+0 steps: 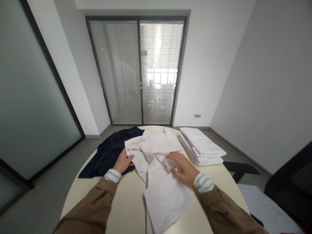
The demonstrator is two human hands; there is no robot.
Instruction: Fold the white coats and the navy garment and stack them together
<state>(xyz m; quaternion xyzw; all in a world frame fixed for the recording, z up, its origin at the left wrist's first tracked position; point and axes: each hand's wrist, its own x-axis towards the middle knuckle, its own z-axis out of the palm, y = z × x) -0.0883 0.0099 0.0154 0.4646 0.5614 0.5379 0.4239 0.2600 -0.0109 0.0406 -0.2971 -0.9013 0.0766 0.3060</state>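
A crumpled white shirt [161, 185] with a faint pink tint lies across the middle of the round table, its near end reaching the bottom of the view. My left hand [123, 162] is closed on the shirt's left edge, thumb on top and fingers partly hidden. Over the shirt's right side, my right hand [182, 167] touches the cloth with curved fingers, thumb and forefinger apart around a small fold. Dark navy clothing [109, 152] lies beside and partly under the shirt, close to my left hand.
Folded white cloths [203, 143] are stacked at the table's right back. Beyond the right edge of the round table [126, 201] are a black chair [292, 182] and a pale sheet [260, 204] with faint marks. A glazed door with blinds [117, 71] stands behind.
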